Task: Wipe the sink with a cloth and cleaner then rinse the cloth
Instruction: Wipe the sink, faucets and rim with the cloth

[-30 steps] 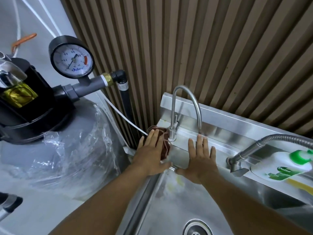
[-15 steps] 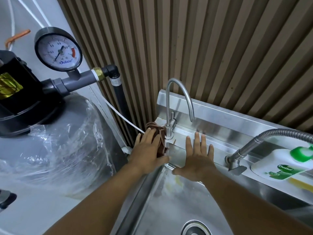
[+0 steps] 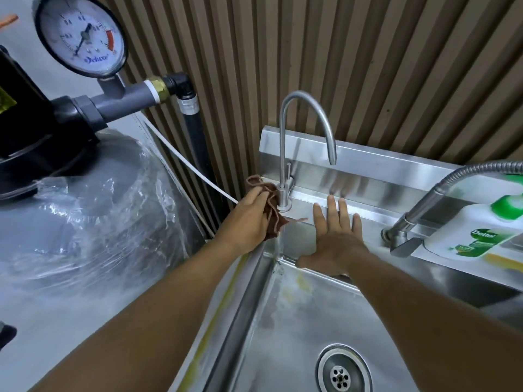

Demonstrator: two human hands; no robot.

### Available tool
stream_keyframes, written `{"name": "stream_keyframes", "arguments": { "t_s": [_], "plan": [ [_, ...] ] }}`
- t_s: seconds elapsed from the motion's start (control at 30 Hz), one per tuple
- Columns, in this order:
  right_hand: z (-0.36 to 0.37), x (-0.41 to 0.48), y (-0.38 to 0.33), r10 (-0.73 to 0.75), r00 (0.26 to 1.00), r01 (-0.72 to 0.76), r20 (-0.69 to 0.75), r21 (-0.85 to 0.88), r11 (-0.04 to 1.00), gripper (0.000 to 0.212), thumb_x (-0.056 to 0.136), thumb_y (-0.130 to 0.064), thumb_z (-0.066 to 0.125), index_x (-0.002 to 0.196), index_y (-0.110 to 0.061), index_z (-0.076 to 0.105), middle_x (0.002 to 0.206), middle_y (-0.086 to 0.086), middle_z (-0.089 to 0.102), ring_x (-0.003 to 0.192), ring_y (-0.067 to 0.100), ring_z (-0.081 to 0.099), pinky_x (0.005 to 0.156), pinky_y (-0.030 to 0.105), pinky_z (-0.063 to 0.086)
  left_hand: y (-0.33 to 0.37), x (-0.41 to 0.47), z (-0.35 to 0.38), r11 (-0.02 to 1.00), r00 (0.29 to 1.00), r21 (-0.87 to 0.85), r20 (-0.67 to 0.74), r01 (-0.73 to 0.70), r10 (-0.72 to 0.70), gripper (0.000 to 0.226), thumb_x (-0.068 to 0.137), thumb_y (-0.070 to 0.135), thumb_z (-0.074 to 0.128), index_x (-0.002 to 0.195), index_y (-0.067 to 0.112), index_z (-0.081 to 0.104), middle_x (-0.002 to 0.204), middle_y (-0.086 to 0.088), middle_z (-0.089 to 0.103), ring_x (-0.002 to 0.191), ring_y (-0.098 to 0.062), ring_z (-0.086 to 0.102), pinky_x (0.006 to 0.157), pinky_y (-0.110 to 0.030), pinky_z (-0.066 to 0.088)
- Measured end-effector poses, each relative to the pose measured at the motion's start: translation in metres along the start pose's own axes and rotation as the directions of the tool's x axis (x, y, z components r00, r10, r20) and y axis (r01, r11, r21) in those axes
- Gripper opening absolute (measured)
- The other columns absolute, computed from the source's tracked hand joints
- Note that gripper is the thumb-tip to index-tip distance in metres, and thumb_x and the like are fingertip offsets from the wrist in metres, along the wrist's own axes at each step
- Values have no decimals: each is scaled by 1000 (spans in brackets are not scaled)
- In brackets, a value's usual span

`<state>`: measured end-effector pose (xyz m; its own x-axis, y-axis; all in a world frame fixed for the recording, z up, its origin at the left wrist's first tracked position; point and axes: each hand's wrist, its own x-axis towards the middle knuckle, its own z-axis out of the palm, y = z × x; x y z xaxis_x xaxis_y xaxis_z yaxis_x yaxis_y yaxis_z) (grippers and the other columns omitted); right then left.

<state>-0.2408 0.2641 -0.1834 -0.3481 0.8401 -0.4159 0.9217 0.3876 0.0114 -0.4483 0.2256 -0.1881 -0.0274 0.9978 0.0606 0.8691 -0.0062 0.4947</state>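
Head view: left hand (image 3: 249,219) at the sink's (image 3: 283,321) back left corner, fingers curled over a bunched brown cloth (image 3: 272,213) and pressing it against the base of the thin curved tap (image 3: 283,142). Cloth sits between the fingers and the tap base; a fold sticks out past the fingertips, and one corner trails right along the ledge towards the right hand (image 3: 336,244) without reaching it. Right hand lies flat on the back ledge just right of the tap, fingers straight and spread, thumb over the basin edge, holding nothing. Basin wall below the hands shows yellowish streaks. Drain (image 3: 341,377) near the bottom edge. White bottle with green cap (image 3: 467,239) lies on the ledge at right, beside the base of a flexible metal tap (image 3: 452,188). Pressure gauge (image 3: 82,35) and a plastic-wrapped tank (image 3: 85,210) stand left of the sink.
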Motion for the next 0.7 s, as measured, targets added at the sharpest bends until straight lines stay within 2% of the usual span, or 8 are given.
{"name": "stream_keyframes", "arguments": {
  "t_s": [0.1,0.17,0.27,0.37,0.43,0.5,0.6,0.7],
  "plan": [
    [2,0,-1,1,1000,-1,-14,3,1000,136,65,-83,56,155,-21,-26,154,12,-44,142,34,-41,119,57,-12,3,16,-2,976,989,212,125,49,-77,66,103,26,34,160,7,6,169,-9,-1,155,-23,-3,126,-39,6],
    [2,0,0,1,1000,-1,-18,-2,1000,135,66,-83,56,155,-21,-25,155,12,-44,142,35,-40,120,57,-12,6,27,-3,958,977,279,179,59,-112,64,105,31,27,161,11,1,169,-6,-7,155,-20,-12,126,-42,1],
    [2,-1,-1,4,1000,-4,-24,0,1000,133,67,-79,57,156,-22,-24,157,11,-40,144,33,-38,120,56,-10,10,16,-2,950,980,313,180,23,-84,62,105,32,26,161,14,7,169,-3,-6,155,-18,-11,125,-44,0],
    [1,-2,-2,2,1000,-2,-28,4,1000,132,67,-80,55,156,-22,-23,158,11,-39,145,33,-37,120,56,-10,13,-30,0,943,990,332,140,-40,-7,61,103,33,33,160,17,18,169,1,8,155,-15,-4,124,-45,-1],
    [1,-2,-1,0,1000,1,-21,3,1000,133,67,-81,55,156,-22,-24,158,11,-39,145,33,-37,120,56,-10,14,-59,-2,954,989,294,144,-65,23,60,102,33,37,158,21,22,167,4,16,155,-13,-1,124,-45,-3],
    [1,-2,-1,2,1000,-2,-21,0,1000,133,68,-81,56,155,-22,-24,157,12,-40,144,33,-37,120,57,-9,13,-62,-5,969,988,246,154,-29,-10,59,100,33,39,156,21,21,166,2,21,154,-12,1,124,-45,-3],
    [-1,-2,-1,1,1000,-1,-9,-5,1000,133,69,-81,57,155,-22,-25,157,12,-41,144,34,-37,120,57,-9,18,-26,-9,970,976,235,195,52,-100,76,101,39,38,160,12,-2,169,-8,8,155,-14,2,125,-42,-3],
    [-2,-2,-1,2,1000,-2,4,-1,1000,133,70,-80,58,155,-22,-25,156,11,-42,144,33,-38,120,56,-10,23,21,-9,971,955,220,257,92,-148,84,100,40,36,157,14,-21,169,-7,-1,155,-14,0,125,-41,-8]
  ]
}}
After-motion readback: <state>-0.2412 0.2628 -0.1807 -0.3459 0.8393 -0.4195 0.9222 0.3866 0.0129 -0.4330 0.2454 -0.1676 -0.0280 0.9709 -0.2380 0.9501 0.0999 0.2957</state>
